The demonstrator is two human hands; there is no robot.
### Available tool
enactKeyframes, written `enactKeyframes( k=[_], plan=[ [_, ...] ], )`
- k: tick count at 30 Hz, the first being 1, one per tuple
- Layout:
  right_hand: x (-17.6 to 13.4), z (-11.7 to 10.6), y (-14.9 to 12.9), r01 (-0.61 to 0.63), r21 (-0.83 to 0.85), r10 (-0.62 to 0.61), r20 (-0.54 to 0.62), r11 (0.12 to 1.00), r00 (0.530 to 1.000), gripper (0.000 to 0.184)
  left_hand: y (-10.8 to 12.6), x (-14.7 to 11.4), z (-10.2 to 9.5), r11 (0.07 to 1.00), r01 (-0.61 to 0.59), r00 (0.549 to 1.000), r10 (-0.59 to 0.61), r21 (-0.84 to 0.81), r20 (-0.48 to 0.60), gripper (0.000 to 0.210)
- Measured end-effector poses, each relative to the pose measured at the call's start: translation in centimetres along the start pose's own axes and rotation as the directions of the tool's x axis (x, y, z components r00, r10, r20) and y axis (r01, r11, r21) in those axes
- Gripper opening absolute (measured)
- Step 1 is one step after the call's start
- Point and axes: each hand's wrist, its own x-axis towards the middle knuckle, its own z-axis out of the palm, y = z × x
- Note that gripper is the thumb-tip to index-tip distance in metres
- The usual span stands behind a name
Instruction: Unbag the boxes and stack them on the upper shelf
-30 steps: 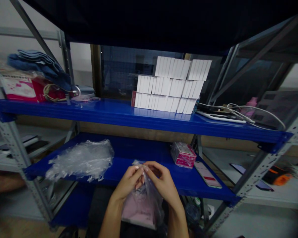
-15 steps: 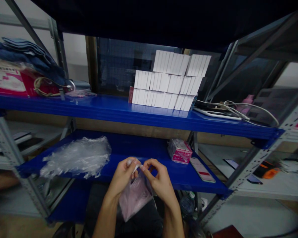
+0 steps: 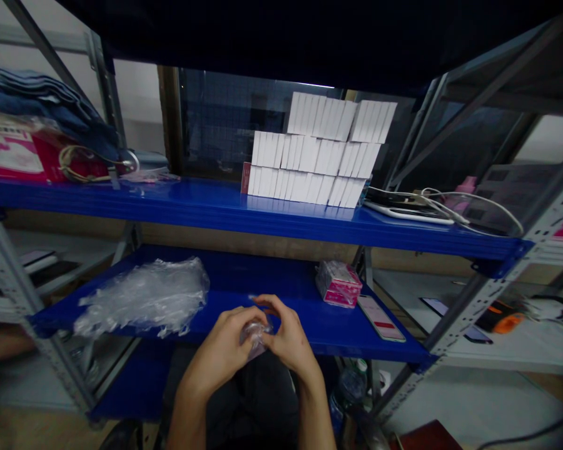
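Note:
A clear plastic bag (image 3: 258, 337) with a pinkish tint is bunched up between my two hands, low in front of the blue shelf's edge. My left hand (image 3: 223, 347) curls round it from the left, thumb against the plastic. My right hand (image 3: 288, 337) holds it from the other side, with the thumb on the plastic and the index finger arched above. Most of the bag is hidden by the fingers. On the lower shelf (image 3: 258, 275), a pile of clear plastic bags (image 3: 154, 297) lies to the left of my hands.
A pink plastic-wrapped box (image 3: 338, 284) and a phone (image 3: 381, 319) are at the right of the lower shelf. White boxes (image 3: 309, 156) stand stacked on the upper shelf (image 3: 206, 203), beside a tablet with a white cable (image 3: 464, 222). Below right is a bottle (image 3: 351, 384).
The bag hung down flat with its pink contents showing; now it is gathered up between my hands. My fingers have moved from pinching its top edge to curling round it.

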Motion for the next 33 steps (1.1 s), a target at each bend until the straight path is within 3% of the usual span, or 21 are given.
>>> enactKeyframes(
  k=[2,5,7,9,11,15,22,25,28,30,33],
  plan=[
    [0.0,0.1,0.1,-0.036,0.001,0.036,0.033,0.999,0.999,0.045,-0.4,0.2,0.0,0.998,-0.029,0.999,0.031,0.050,-0.036,0.031],
    [0.1,0.2,-0.1,-0.092,0.050,0.093,-0.024,0.994,0.995,0.025,-1.3,0.7,0.0,0.989,-0.071,0.967,0.101,0.133,-0.233,0.027],
    [0.2,0.1,-0.4,-0.122,0.159,0.132,-0.050,0.980,0.990,0.033,-1.6,0.9,0.1,0.980,-0.118,0.914,0.171,0.163,-0.367,0.021],
    [0.3,-0.1,-0.7,-0.150,0.307,0.165,-0.025,0.940,0.986,0.054,-1.7,0.9,0.1,0.968,-0.177,0.870,0.239,0.179,-0.432,0.016],
    [0.4,-0.3,-0.8,-0.183,0.433,0.197,0.013,0.883,0.980,0.061,-1.5,0.9,0.1,0.952,-0.245,0.850,0.301,0.182,-0.432,0.015],
    [0.5,-0.4,-0.7,-0.236,0.506,0.234,0.069,0.830,0.970,0.046,-1.3,0.8,0.2,0.926,-0.344,0.839,0.378,0.156,-0.390,0.016],
    [0.3,-0.2,-1.3,-0.253,0.543,0.267,0.054,0.801,0.962,0.040,-1.4,0.9,0.0,0.920,-0.390,0.884,0.388,0.046,-0.261,0.017],
    [0.5,-0.3,-1.3,-0.230,0.520,0.280,-0.019,0.823,0.960,0.041,-2.1,1.0,0.3,0.942,-0.335,0.911,0.323,-0.004,-0.255,0.012],
    [0.5,-1.0,-0.3,-0.174,0.491,0.311,-0.214,0.854,0.926,0.041,-3.6,1.1,0.5,0.979,-0.177,0.921,0.128,-0.103,-0.368,0.014],
    [0.4,-1.9,1.1,-0.162,0.450,0.338,-0.342,0.878,0.877,0.043,-5.0,1.0,0.4,0.971,-0.080,0.891,-0.032,-0.225,-0.454,0.021],
    [0.0,-3.2,4.3,-0.177,0.394,0.374,-0.504,0.902,0.778,0.048,-7.1,1.0,0.1,0.926,-0.016,0.805,-0.212,-0.378,-0.553,0.031]
  ],
)
